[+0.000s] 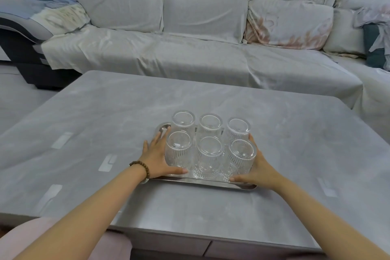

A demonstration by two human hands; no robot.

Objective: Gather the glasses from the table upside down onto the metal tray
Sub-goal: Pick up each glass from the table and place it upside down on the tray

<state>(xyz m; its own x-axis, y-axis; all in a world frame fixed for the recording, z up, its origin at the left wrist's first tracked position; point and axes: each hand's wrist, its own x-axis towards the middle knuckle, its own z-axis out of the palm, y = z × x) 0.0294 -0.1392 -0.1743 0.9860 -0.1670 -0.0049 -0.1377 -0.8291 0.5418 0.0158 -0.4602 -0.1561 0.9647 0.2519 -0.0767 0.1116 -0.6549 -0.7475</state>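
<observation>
Several ribbed clear glasses stand upside down in two rows on the metal tray, which sits mid-table. My left hand, with a bead bracelet on the wrist, grips the tray's left side, thumb lying along its front rim beside the front-left glass. My right hand holds the tray's right side, fingers behind the front-right glass, thumb on the front rim. The tray's right edge is hidden by that hand.
The grey stone-look table carries several pale tape-like marks. A covered grey sofa with cushions runs behind the table. A pink seat lies near my left forearm, by the table's front edge.
</observation>
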